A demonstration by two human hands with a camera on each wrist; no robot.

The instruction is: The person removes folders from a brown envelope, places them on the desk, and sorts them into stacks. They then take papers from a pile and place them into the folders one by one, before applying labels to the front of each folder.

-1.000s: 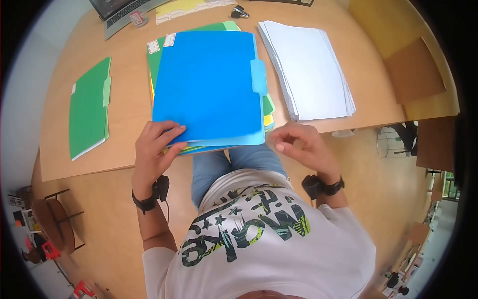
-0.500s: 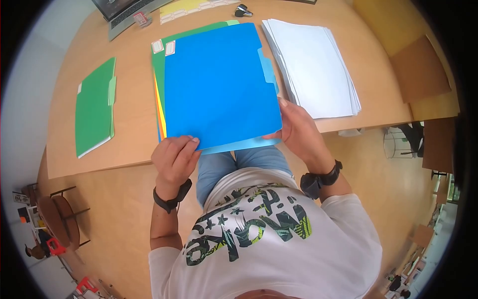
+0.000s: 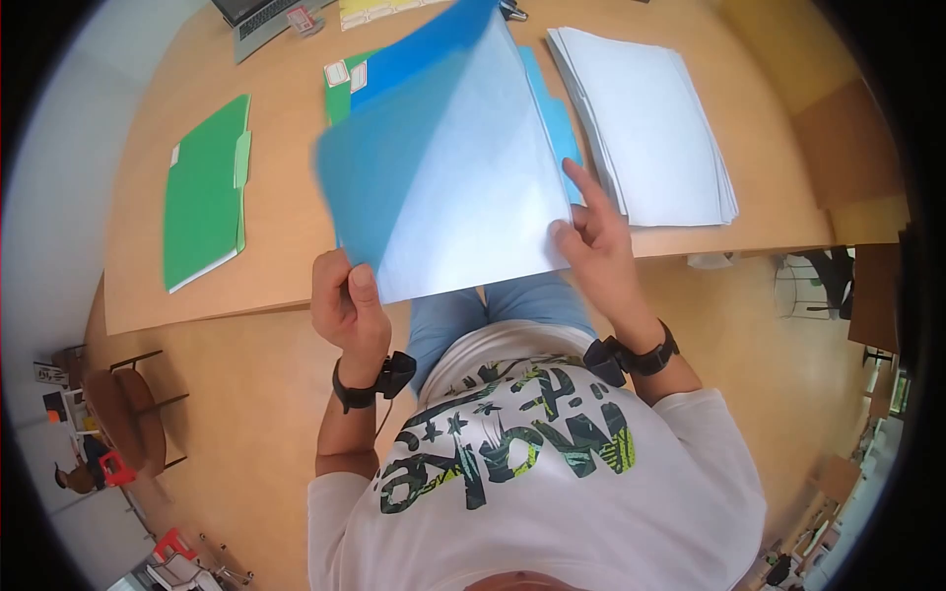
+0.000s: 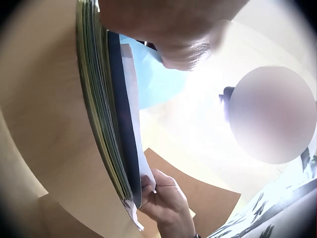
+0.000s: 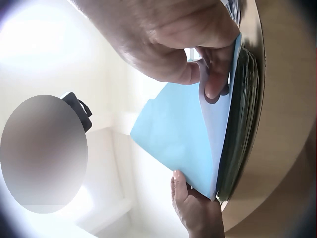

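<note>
A blue file folder (image 3: 365,187) is partly opened in front of the person, its lighter inner side turned up and a white sheet of paper (image 3: 483,207) showing inside. At the lower left corner, the left hand (image 3: 351,307) pinches the folder, thumb uppermost. The right hand (image 3: 601,251) grips the paper's right edge between thumb and curled fingers, its index finger stretched along the light blue tab side. In the right wrist view the paper (image 5: 207,119) stands between the right fingers, and the raised light blue cover (image 5: 173,129) leads down to the left hand (image 5: 195,206).
Under the blue folder lies a stack of folders (image 4: 99,104), with a labelled green one (image 3: 337,98) peeking out. To the left is a separate green folder (image 3: 204,197); to the right, a pile of white paper (image 3: 650,128). A laptop (image 3: 266,25) stands at the back.
The blue folder lay flat and closed; its cover is now lifted, showing the white sheet. The right hand came from beside the folder onto its right edge, and the left hand keeps the corner.
</note>
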